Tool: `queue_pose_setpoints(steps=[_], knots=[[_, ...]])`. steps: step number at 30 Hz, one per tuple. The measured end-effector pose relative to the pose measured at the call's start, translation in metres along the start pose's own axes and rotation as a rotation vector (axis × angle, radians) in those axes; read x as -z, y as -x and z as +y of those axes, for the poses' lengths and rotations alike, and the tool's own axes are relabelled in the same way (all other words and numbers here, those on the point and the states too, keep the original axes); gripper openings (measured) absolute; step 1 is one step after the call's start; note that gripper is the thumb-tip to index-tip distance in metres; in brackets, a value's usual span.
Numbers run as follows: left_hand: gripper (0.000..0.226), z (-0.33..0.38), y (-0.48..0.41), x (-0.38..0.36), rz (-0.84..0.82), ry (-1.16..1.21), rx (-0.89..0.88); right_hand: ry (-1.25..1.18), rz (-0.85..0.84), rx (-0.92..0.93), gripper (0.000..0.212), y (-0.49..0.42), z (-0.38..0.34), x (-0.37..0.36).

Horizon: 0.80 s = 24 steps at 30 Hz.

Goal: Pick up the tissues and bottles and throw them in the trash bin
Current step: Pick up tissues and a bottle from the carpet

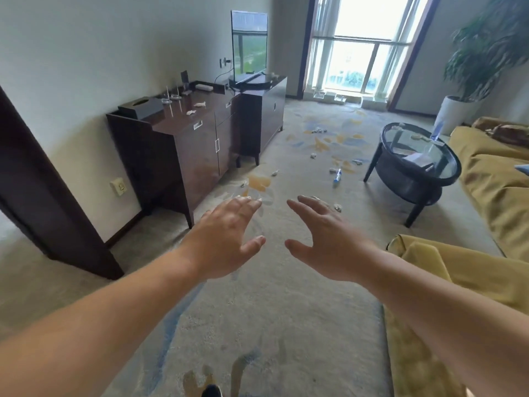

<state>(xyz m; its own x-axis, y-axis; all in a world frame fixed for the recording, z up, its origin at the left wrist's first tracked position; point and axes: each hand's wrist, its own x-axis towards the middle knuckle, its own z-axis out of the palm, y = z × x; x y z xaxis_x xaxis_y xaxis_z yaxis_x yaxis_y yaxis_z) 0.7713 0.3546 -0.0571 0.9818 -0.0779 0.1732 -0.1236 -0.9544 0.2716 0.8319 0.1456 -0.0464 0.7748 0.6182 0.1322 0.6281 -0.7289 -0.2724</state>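
My left hand point(229, 236) and my right hand point(323, 239) are stretched out in front of me, palms down, fingers spread, holding nothing. Several crumpled white tissues lie scattered on the carpet ahead, one point(337, 208) just past my right fingertips, another point(275, 173) farther off. A clear plastic bottle point(337, 176) with a blue label lies on the carpet near the round table. Two tissues point(199, 104) rest on the dark sideboard top. A second bottle point(429, 146) stands on the glass table. No trash bin is in view.
A dark wooden sideboard point(186, 150) with a television point(249, 44) lines the left wall. A round black glass-topped coffee table point(419, 156) stands at right, beside a yellow sofa point(492, 181). A potted plant point(455, 110) and a window lie beyond.
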Motion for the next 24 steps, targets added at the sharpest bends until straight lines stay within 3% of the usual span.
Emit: queue_pose_setpoints(steps=[12,24], knots=[[0.072,-0.173,-0.243,0.017,-0.037,-0.065,-0.095,0.004,0.026,-0.094,0.078,-0.268,0.045,-0.023],[0.067,-0.251,-0.516,-0.047,-0.105,-0.029,-0.065,-0.036,-0.027,-0.125,0.076,-0.516,0.209,-0.04]])
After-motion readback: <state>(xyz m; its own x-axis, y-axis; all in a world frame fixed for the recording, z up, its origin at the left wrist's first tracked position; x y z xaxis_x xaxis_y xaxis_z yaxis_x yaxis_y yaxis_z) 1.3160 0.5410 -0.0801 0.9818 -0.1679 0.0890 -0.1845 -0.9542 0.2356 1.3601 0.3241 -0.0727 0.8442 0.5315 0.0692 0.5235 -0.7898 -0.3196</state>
